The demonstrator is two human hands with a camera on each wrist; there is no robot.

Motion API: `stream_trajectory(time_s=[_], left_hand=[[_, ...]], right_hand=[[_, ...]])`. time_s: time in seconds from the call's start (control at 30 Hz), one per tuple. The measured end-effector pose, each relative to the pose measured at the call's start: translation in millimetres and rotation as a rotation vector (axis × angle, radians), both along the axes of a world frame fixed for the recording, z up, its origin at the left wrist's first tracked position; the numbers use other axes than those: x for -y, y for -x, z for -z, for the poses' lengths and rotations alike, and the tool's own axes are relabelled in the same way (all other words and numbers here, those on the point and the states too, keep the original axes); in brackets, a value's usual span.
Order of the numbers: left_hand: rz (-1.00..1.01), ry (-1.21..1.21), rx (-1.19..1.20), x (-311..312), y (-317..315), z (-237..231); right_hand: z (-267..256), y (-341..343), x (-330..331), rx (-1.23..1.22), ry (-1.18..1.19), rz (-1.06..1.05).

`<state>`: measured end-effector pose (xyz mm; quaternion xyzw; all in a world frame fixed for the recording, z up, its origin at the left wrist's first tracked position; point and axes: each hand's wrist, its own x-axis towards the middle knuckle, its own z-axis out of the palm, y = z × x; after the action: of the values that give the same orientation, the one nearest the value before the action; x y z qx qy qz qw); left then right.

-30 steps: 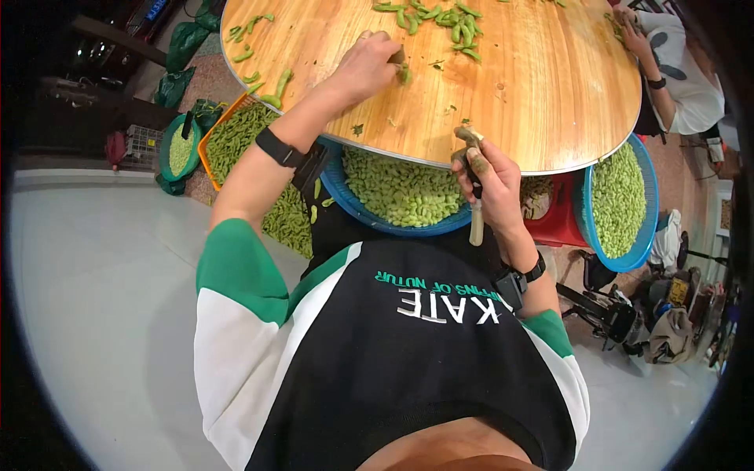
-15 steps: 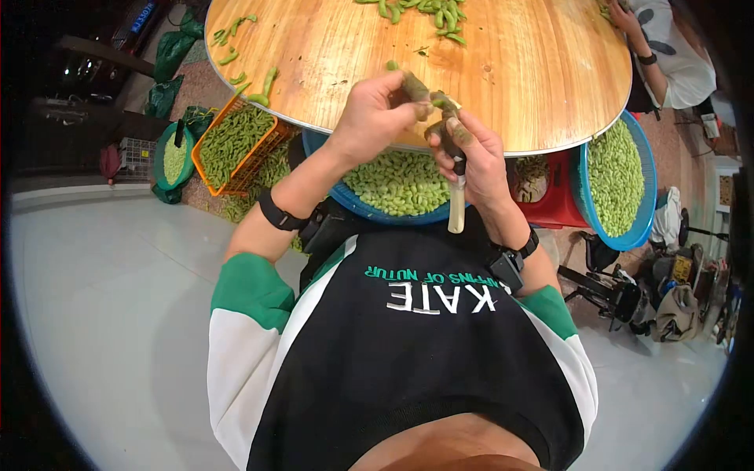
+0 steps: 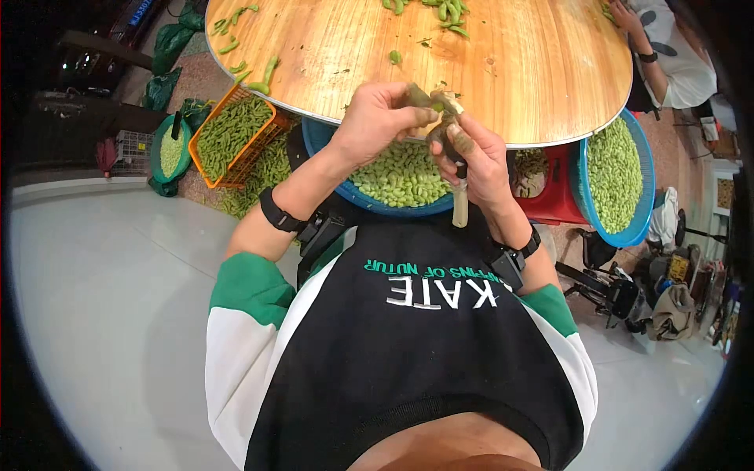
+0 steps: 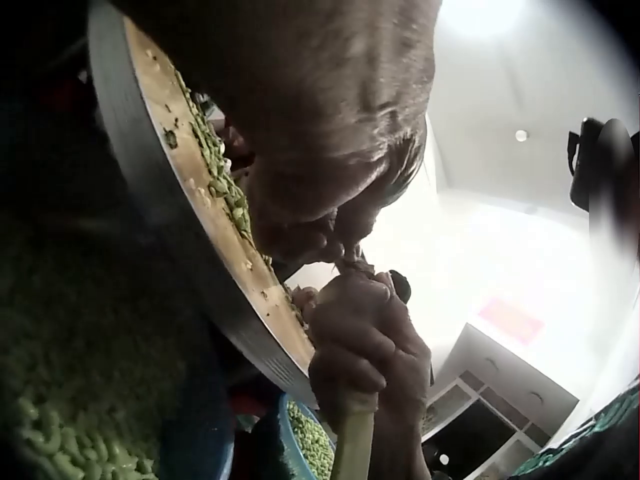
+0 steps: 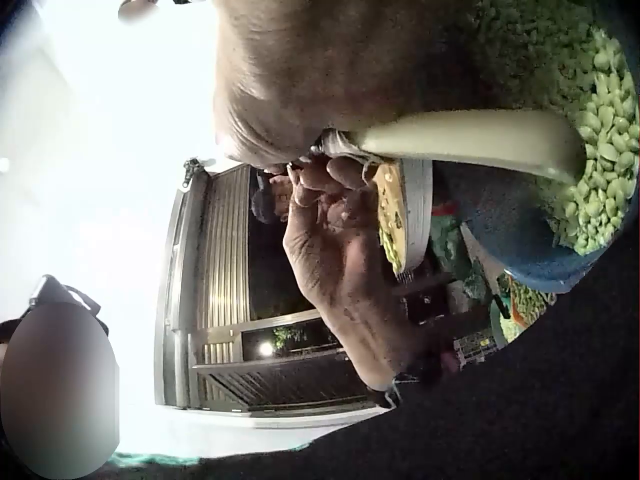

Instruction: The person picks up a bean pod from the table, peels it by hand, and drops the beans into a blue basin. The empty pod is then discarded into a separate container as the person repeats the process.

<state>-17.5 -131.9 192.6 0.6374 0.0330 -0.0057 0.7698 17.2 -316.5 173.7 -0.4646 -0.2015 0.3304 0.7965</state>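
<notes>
Over the near edge of the round wooden table (image 3: 542, 78), both hands meet fingertip to fingertip. My left hand (image 3: 381, 122) pinches a small green piece, apparently a soybean pod (image 3: 437, 107), mostly covered by the fingers. My right hand (image 3: 481, 153) curls round a tool with a long cream handle (image 3: 460, 206). That handle points down toward the body, and the tool's other end is hidden in the hand. In the right wrist view the cream handle (image 5: 480, 140) overlaps the basin of shelled beans. The fingertips of both hands look dark and stained.
Below the hands stands a blue basin (image 3: 361, 201) of shelled beans. Pods fill an orange crate (image 3: 276, 125) at left, and loose pods (image 3: 449, 14) lie on the table. Another blue basin (image 3: 651, 177) and a red stool (image 3: 554, 192) stand right. Another person (image 3: 671, 55) sits at the table.
My left hand has come back from the tabletop toward the right hand with a pod and now works against its fingertips. The right hand keeps its hold on the cream-handled tool.
</notes>
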Motion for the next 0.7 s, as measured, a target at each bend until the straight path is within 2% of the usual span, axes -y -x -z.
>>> stream_trajectory(time_s=[0.2,0.3,0.37,0.4,0.47,0.53,0.6,0.67,0.7], left_hand=[[-0.018,-0.012,0.025,5.9,3.1,-4.8],[0.064,0.04,0.055,-0.6,2.0,2.3],[0.149,0.184,-0.088,-3.4,0.7,-3.0],[0.147,0.184,-0.087,-4.3,-0.2,-1.9],[0.239,0.331,-0.118,-5.0,-0.8,2.8],[0.249,0.398,-0.133,-2.2,-1.6,5.1],[0.259,0.462,-0.145,-0.6,-2.0,8.1],[0.373,0.721,-0.211,0.8,-0.1,16.3],[0.487,0.781,-0.174,-2.6,-1.6,24.4]], right_hand=[[-9.2,0.9,4.8,0.04,0.038,-0.014],[-11.9,0.2,7.0,0.032,0.059,-0.016],[-12.9,-0.7,8.0,0.002,0.026,-0.029],[-13.4,-0.3,8.2,0.0,0.033,-0.034],[-14.3,0.4,8.8,-0.007,0.039,-0.036],[-15.6,0.5,9.9,-0.144,-0.044,-0.086],[-9.9,0.6,12.4,-0.178,-0.104,-0.138],[-3.7,-1.3,17.0,-0.214,-0.158,-0.195],[-0.6,-3.2,19.7,0.055,0.069,-0.112]])
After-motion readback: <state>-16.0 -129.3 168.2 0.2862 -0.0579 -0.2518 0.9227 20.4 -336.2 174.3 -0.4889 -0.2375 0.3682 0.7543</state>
